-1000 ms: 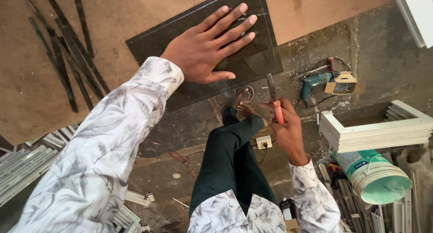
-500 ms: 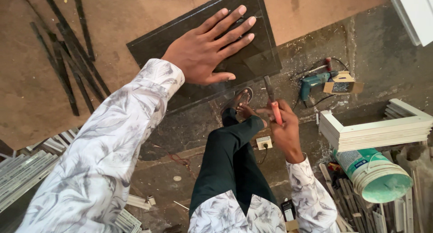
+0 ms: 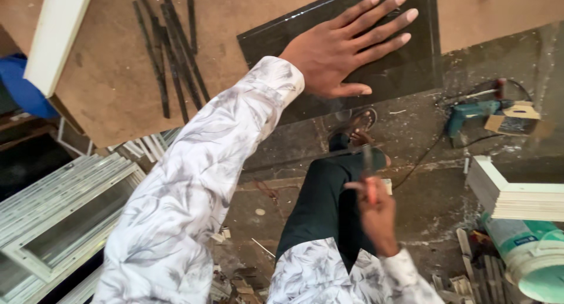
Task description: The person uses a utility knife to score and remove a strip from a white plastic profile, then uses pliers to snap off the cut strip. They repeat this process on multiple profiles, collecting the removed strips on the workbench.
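On the brown board worktop (image 3: 106,92): lying flat, a dark rectangular glass pane (image 3: 411,57), its near edge overhanging the worktop toward the floor.
Left hand (image 3: 346,48): pressing palm-down on the glass pane, fingers spread wide and flat, gripping nothing.
Right hand (image 3: 376,213): hovering below the pane's near edge and well apart from it, blurred, fingers closing around a slim tool with a red handle (image 3: 370,177), the tool's tip pointing up toward the glass.
Left of the pane: resting on the worktop, a loose bundle of thin dark strips (image 3: 170,51).
On the dusty concrete floor (image 3: 435,192): lying to the right, a teal power drill (image 3: 470,113) beside a small cardboard box (image 3: 514,119); standing at lower right, a pale green plastic bucket (image 3: 537,257); stacking up at lower left, white window frames (image 3: 64,216).
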A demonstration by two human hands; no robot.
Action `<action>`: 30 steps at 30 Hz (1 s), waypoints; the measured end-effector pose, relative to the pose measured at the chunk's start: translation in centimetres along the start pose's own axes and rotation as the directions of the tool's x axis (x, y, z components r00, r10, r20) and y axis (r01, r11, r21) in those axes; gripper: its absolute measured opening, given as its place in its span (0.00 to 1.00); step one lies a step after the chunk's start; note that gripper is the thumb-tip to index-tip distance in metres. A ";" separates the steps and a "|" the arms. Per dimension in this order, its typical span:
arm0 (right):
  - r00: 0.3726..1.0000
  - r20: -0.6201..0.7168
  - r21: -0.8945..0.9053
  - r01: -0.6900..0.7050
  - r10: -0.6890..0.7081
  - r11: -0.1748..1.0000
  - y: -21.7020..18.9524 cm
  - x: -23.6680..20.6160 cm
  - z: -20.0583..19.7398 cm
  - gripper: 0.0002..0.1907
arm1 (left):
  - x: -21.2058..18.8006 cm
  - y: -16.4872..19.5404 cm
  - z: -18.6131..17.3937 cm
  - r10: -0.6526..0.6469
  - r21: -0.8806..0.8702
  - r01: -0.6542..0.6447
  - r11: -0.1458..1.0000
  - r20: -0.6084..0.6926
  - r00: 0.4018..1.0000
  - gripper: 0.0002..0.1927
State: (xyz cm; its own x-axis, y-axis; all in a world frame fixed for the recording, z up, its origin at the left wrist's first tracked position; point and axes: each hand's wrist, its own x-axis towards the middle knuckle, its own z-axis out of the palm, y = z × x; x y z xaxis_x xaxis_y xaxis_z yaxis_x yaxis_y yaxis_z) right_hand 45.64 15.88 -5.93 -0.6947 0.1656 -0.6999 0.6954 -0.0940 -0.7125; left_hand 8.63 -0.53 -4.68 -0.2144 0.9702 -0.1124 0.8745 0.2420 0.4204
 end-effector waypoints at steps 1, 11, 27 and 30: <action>0.999 0.035 0.081 0.011 -0.014 0.997 0.4 -0.7 1.9 0.14 | 0.0 0.0 0.0 0.000 0.003 0.000 1.000 0.004 1.000 0.51; 0.906 0.124 0.058 0.400 -0.404 0.915 -2.3 -4.0 24.3 0.23 | 0.3 0.1 -2.0 -0.022 0.004 0.022 1.000 0.097 0.995 0.51; 0.864 0.502 0.245 -0.185 0.039 0.952 -3.1 -4.5 26.9 0.21 | 0.3 0.8 -3.3 -0.050 0.010 0.050 0.999 0.059 0.997 0.50; 0.836 0.535 0.265 -0.305 0.123 0.915 -2.7 -4.6 27.7 0.21 | 0.4 0.8 -3.3 -0.041 0.018 0.040 0.999 0.036 0.999 0.50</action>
State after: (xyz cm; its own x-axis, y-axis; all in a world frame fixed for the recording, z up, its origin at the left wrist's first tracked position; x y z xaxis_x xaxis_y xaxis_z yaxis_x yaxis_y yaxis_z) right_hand 41.86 -11.87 -2.19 -0.5932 -0.3983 -0.6996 0.7991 -0.3968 -0.4516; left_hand 7.83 0.07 -1.35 -0.2340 0.9587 -0.1620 0.8727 0.2805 0.3997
